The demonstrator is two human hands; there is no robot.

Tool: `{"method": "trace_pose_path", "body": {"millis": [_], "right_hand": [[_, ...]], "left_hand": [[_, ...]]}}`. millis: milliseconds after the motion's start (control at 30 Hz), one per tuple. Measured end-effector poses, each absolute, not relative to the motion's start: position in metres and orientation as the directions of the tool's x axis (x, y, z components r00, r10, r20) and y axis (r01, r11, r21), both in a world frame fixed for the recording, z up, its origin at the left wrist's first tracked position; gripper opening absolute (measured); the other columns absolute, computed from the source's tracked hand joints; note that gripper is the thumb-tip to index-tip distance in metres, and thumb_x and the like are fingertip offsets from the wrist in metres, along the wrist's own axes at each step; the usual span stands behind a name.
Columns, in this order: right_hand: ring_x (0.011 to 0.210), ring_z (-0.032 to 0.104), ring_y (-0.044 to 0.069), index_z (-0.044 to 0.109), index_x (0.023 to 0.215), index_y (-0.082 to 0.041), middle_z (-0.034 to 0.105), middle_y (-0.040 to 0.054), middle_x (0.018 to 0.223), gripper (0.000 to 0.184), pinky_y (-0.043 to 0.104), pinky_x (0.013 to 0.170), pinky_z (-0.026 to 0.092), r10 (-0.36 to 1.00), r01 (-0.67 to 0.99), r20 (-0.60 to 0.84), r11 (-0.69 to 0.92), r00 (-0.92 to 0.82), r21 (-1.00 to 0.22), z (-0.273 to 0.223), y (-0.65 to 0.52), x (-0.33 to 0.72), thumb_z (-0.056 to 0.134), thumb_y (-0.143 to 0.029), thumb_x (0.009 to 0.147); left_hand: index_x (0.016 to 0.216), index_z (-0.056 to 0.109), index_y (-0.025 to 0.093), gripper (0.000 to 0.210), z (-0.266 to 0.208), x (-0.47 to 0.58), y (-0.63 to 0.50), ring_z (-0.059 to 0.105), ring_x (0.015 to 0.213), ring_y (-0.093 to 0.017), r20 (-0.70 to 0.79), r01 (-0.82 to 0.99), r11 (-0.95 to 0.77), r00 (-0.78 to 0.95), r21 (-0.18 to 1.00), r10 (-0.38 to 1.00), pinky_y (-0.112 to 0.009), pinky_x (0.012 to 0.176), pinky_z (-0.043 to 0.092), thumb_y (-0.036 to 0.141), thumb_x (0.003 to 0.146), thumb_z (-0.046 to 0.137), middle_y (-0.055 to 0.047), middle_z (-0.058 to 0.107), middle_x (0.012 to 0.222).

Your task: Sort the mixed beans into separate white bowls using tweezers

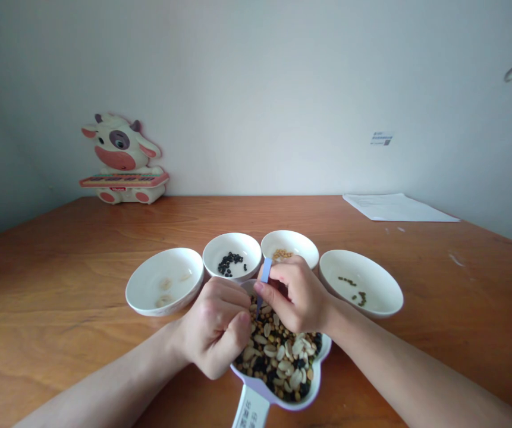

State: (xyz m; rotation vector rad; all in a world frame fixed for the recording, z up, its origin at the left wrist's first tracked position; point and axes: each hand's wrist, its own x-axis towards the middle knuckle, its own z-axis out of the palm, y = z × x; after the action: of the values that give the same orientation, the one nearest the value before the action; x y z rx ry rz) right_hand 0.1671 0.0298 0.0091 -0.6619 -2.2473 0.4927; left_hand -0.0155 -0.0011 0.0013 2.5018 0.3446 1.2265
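My right hand (298, 294) pinches purple tweezers (266, 270) between thumb and fingers, their tips pointing down into the mixed beans and peanuts. These fill a white, lavender-edged scalloped bowl with a handle (256, 389), which bears a paper label. At the bowl's left rim, my left hand (220, 327) is closed in a fist; whatever lies inside it is hidden. Behind my hands stand white bowls: one with a few peanut halves (165, 291), one with black beans (229, 261), one with yellow beans (282, 254), and one with small green beans (360, 297).
A cow-shaped toy keyboard (124, 163) stands at the back left against the wall. White paper sheets (398, 208) lie at the back right of the wooden table (452, 309). A small label (381, 138) is stuck on the wall.
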Motion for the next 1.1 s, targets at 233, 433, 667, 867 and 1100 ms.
{"method": "trace_pose_path", "body": {"millis": [233, 433, 667, 867, 1100], "right_hand": [[0.048, 0.044, 0.010, 0.051, 0.057, -0.016, 0.049, -0.0004, 0.050, 0.030, 0.025, 0.050, 0.032, 0.502, 0.226, 0.539, 0.838, -0.677, -0.497, 0.0081, 0.0302, 0.1660, 0.053, -0.024, 0.086], [0.049, 0.045, 0.010, 0.055, 0.061, -0.015, 0.052, -0.0010, 0.054, 0.028, 0.024, 0.051, 0.035, 0.374, 0.054, 0.584, 0.870, -0.720, -0.491, 0.0052, 0.0318, 0.1642, 0.056, -0.023, 0.087], [0.051, 0.043, 0.009, 0.049, 0.058, -0.016, 0.051, -0.0026, 0.054, 0.026, 0.023, 0.051, 0.033, 0.330, 0.007, 0.565, 0.868, -0.757, -0.497, 0.0069, 0.0317, 0.1630, 0.060, -0.014, 0.081], [0.051, 0.043, 0.009, 0.047, 0.057, -0.016, 0.051, -0.0019, 0.054, 0.028, 0.024, 0.051, 0.033, 0.338, 0.029, 0.564, 0.874, -0.754, -0.485, 0.0048, 0.0317, 0.1619, 0.058, -0.014, 0.082], [0.047, 0.041, 0.010, 0.047, 0.053, -0.017, 0.049, -0.0006, 0.049, 0.031, 0.026, 0.049, 0.032, 0.465, 0.175, 0.567, 0.854, -0.680, -0.491, 0.0106, 0.0308, 0.1692, 0.053, -0.021, 0.084]], "left_hand": [[0.054, 0.050, 0.016, 0.050, 0.0015, -0.0160, 0.0000, 0.039, 0.044, -0.014, 0.736, 0.067, -0.920, 0.579, 0.386, 0.351, -0.030, 0.049, 0.031, 0.021, 0.098, 0.026, -0.006, 0.051, 0.044], [0.053, 0.051, 0.015, 0.050, 0.0042, -0.0173, -0.0009, 0.039, 0.044, -0.014, 0.759, 0.076, -0.920, 0.542, 0.384, 0.361, -0.029, 0.047, 0.030, 0.019, 0.097, 0.027, -0.006, 0.048, 0.043], [0.052, 0.051, 0.015, 0.050, 0.0038, -0.0172, -0.0003, 0.039, 0.043, -0.014, 0.764, 0.069, -0.921, 0.537, 0.384, 0.359, -0.029, 0.047, 0.029, 0.018, 0.097, 0.029, -0.005, 0.047, 0.042], [0.054, 0.050, 0.015, 0.050, 0.0059, -0.0173, -0.0007, 0.040, 0.044, -0.014, 0.757, 0.068, -0.921, 0.548, 0.384, 0.356, -0.029, 0.047, 0.029, 0.020, 0.098, 0.028, -0.006, 0.048, 0.043], [0.053, 0.050, 0.016, 0.051, 0.0041, -0.0170, -0.0013, 0.037, 0.044, -0.013, 0.755, 0.085, -0.920, 0.544, 0.383, 0.365, -0.028, 0.047, 0.028, 0.021, 0.098, 0.027, -0.003, 0.045, 0.043]]}}
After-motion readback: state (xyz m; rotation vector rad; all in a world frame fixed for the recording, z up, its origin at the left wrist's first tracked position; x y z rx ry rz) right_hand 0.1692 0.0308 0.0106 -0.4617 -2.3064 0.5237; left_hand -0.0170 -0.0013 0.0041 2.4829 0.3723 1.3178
